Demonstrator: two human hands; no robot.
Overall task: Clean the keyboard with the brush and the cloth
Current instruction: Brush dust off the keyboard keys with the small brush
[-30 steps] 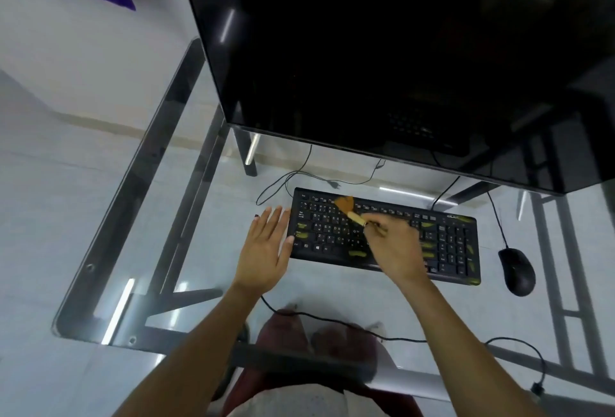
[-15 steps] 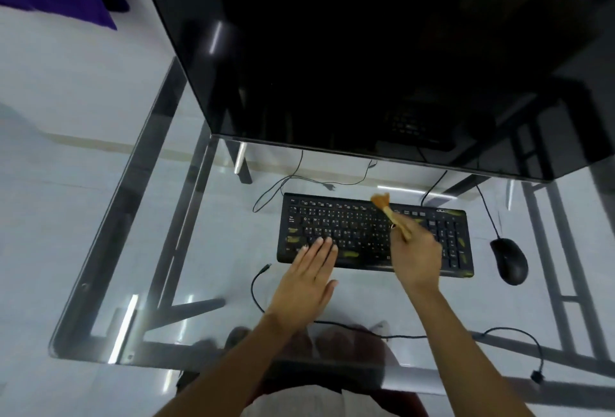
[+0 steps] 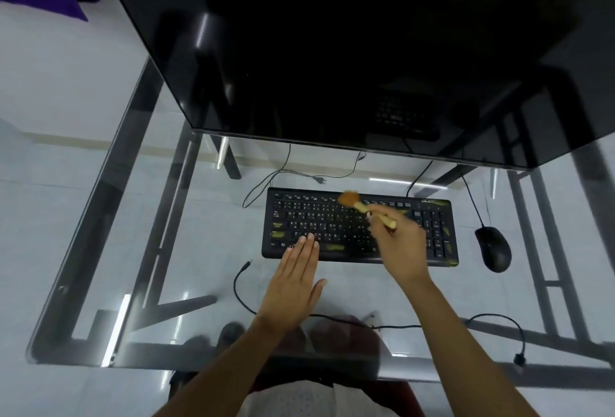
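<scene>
A black keyboard with yellowish smudges lies on the glass desk. My right hand grips a small wooden brush by its pale handle; its orange bristles touch the top key row near the keyboard's middle. My left hand lies flat with straight fingers, its fingertips pressing on the keyboard's front left edge. No cloth is in view.
A large dark monitor hangs over the back of the desk. A black mouse sits right of the keyboard. Loose cables run along the desk front and behind the keyboard. My knees show through the glass.
The brush swept right along the top row, then came back toward the middle. My left hand moved from the keyboard's left side to its front edge and stays there.
</scene>
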